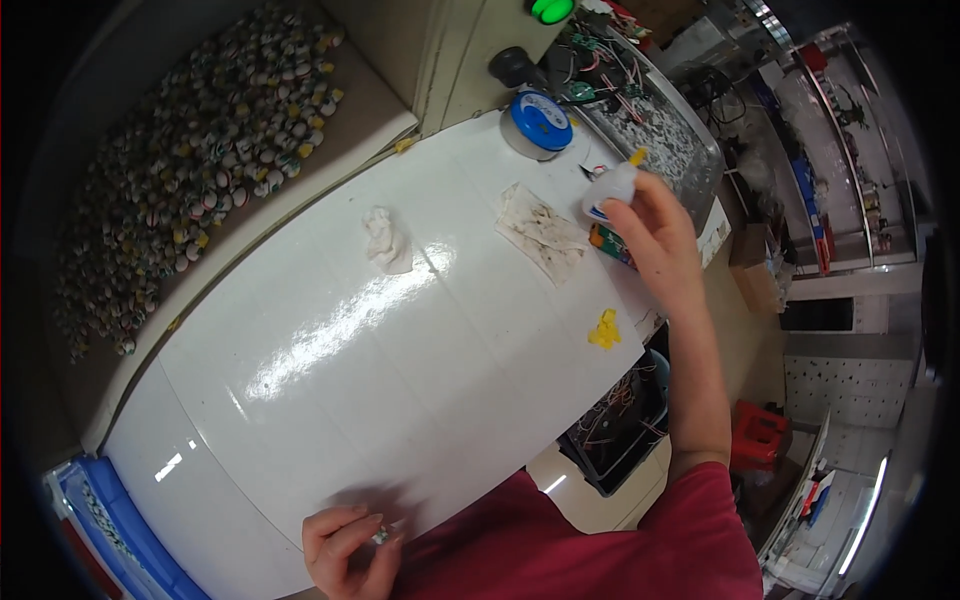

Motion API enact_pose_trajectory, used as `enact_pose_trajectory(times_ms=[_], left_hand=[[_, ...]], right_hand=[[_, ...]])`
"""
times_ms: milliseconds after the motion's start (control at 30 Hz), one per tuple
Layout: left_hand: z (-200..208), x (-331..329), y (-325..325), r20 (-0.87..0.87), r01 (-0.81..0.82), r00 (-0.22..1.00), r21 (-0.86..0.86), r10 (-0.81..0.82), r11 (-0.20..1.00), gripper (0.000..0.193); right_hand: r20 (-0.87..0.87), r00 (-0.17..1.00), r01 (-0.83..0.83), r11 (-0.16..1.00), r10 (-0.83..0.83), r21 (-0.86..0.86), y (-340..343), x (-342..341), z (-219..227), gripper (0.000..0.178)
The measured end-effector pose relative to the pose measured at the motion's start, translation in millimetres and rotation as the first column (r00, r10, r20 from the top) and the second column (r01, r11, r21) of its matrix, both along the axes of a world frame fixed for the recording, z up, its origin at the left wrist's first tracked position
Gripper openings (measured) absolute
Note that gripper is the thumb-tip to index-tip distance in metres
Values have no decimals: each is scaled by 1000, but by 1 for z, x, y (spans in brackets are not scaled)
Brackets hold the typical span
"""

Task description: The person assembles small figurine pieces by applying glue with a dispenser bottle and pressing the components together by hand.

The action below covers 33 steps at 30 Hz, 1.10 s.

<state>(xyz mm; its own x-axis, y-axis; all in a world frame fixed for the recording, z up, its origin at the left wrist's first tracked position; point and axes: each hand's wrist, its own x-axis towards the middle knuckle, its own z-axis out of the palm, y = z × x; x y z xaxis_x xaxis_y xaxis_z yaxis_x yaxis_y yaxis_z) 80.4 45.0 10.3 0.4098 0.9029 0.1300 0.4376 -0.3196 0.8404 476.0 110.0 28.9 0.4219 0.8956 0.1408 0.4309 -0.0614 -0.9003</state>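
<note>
My right hand (657, 245) is closed around a small white squeeze bottle (613, 187) with a yellow tip, held above the far right of the white table (400, 400). Below that hand lies a small green and orange box (610, 243), partly covered by it. At the near edge, my left hand (345, 548) pinches a small whitish-green part (381, 536) between thumb and fingers. What kind of part it is, I cannot make out. A stained white cloth (541, 232) lies flat just left of the bottle.
A crumpled white tissue (386, 242) and yellow scraps (604, 330) lie on the table. A blue-lidded round tub (538, 126) stands at the back, beside a metal tray (690, 130) of wired parts. Many small round pieces (215, 140) fill the left shelf. A black bin (612, 462) sits below the right edge.
</note>
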Motion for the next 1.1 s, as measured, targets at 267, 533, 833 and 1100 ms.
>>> enact_pose_trajectory(times_ms=[267, 533, 833, 1100], left_hand=[[-5, 16, -7, 141, 16, 990, -17, -13, 1000, 33], [-9, 14, -4, 177, 34, 984, -130, -11, 991, 29], [-3, 15, -3, 165, -24, 985, -165, 52, 986, 21], [-7, 9, -2, 190, -5, 981, -149, 33, 989, 19]], right_hand=[[436, 893, 151, 986, -107, -66, -7, 20, -8, 35], [730, 676, 29, 988, 94, -154, -41, 13, 17, 29], [616, 784, 12, 990, 80, -144, -43, 14, 18, 26], [681, 726, 73, 996, -94, 60, -29, 38, 60, 20]])
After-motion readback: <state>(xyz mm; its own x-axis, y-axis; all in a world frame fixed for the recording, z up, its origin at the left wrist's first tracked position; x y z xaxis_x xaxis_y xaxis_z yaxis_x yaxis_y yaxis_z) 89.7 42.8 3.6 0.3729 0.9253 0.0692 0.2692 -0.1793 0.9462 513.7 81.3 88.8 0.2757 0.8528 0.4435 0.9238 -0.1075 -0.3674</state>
